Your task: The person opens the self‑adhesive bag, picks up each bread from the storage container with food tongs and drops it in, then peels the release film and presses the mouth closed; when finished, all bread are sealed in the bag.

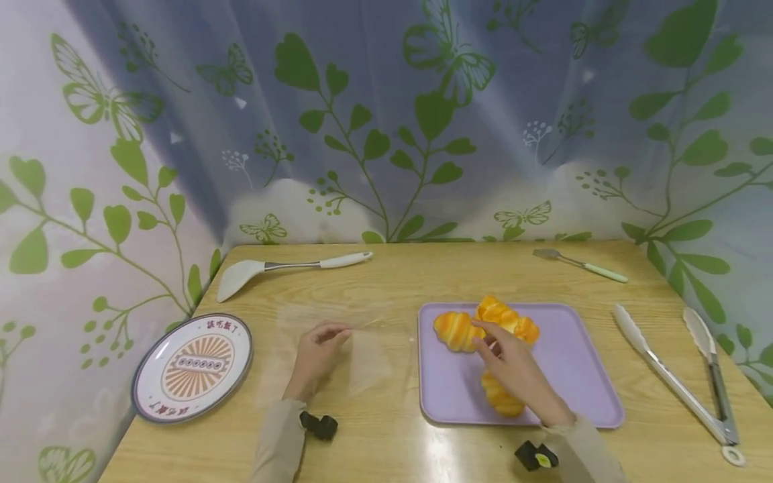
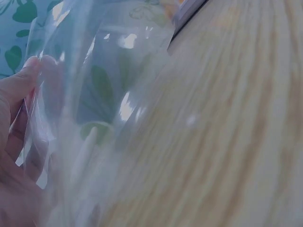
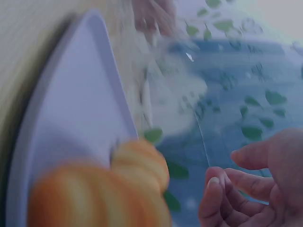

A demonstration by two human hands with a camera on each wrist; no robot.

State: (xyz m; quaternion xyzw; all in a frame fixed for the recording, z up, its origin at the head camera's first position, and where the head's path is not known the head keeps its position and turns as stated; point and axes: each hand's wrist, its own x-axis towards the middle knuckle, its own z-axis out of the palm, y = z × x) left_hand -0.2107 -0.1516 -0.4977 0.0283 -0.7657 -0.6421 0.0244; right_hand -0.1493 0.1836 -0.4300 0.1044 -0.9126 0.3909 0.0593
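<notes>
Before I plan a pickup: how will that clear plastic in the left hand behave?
Probably floppy: the clear plastic shows loose creases near the left hand. Likely very light, since it looks like thin, see-through film. Possibly slippery too, given the glossy glints.

- Clear plastic film [image 1: 380,355]: thin, glossy, wrinkled, pinched in the left grip [image 1: 319,352], spreading right over the tabletop [image 1: 374,443].
- Far bread rolls [image 1: 457,331]: golden orange with pale yellow ridges, clustered toward the far side of the lilac tray [image 1: 574,376].
- Near bread roll [image 1: 500,397]: similarly coloured, lying nearer on the tray, partly hidden.
</notes>
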